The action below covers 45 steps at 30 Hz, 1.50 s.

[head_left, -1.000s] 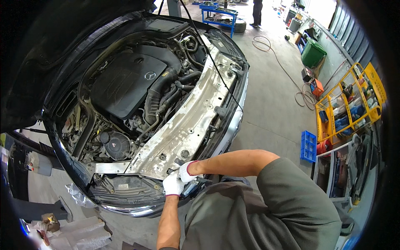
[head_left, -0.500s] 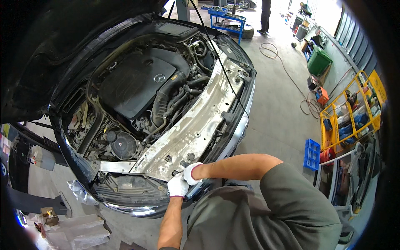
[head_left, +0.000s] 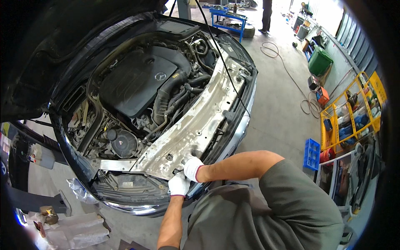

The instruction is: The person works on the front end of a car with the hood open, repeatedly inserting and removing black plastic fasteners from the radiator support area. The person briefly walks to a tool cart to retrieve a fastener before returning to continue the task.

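Observation:
A light metal crossmember (head_left: 200, 129), worn and scuffed, runs along the front of the open engine bay. At its near left end are both my hands, in white knit gloves. My left hand (head_left: 179, 184) is closed at the panel's front edge, by a small dark part; what its fingers grip is hidden. Just right of it and slightly farther forward, my right hand (head_left: 193, 167) is closed low over the panel. A dark smear shows beyond its fingers, too blurred to name. The headlight (head_left: 129, 185) lies left of my left hand.
The raised hood (head_left: 37, 54) hangs over the left. A black engine cover (head_left: 133, 83) fills the bay's middle. A thin dark cord (head_left: 227, 71) crosses the panel. To the right are a blue crate (head_left: 311, 154), a yellow rack (head_left: 350, 112) and a hose (head_left: 287, 75). Someone stands far back.
My right hand has shifted slightly up and right, off my left hand and farther over the panel. My left hand stays nearly in place. The view has moved a little.

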Available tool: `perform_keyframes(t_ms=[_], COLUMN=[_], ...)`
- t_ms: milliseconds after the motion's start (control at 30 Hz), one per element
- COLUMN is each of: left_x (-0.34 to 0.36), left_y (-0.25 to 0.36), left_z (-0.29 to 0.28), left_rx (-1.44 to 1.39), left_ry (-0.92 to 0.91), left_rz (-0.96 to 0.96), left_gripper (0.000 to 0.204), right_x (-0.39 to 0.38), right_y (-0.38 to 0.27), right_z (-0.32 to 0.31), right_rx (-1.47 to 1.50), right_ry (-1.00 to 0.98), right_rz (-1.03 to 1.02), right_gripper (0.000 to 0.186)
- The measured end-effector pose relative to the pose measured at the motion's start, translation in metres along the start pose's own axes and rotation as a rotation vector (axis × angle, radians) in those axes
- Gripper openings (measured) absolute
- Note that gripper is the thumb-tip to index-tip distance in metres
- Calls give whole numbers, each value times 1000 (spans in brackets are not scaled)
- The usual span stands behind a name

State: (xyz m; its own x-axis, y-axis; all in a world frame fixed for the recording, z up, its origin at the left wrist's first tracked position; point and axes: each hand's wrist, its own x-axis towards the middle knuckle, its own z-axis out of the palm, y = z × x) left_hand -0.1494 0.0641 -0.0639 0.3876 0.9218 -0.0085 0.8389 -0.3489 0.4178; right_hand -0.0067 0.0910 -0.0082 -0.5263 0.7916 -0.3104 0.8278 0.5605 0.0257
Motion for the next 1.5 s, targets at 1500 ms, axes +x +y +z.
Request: perform_keyframes(t_ms=[1500], left_x=[-1], left_y=[-9], left_z=[6], left_rx=[-19], left_ry=[72], left_rz=[81], left_gripper=[13], right_x=[-3], right_y=[-2], right_z=[14], right_rx=[48], right_ry=[37], right_rz=[-63], right_gripper=[24])
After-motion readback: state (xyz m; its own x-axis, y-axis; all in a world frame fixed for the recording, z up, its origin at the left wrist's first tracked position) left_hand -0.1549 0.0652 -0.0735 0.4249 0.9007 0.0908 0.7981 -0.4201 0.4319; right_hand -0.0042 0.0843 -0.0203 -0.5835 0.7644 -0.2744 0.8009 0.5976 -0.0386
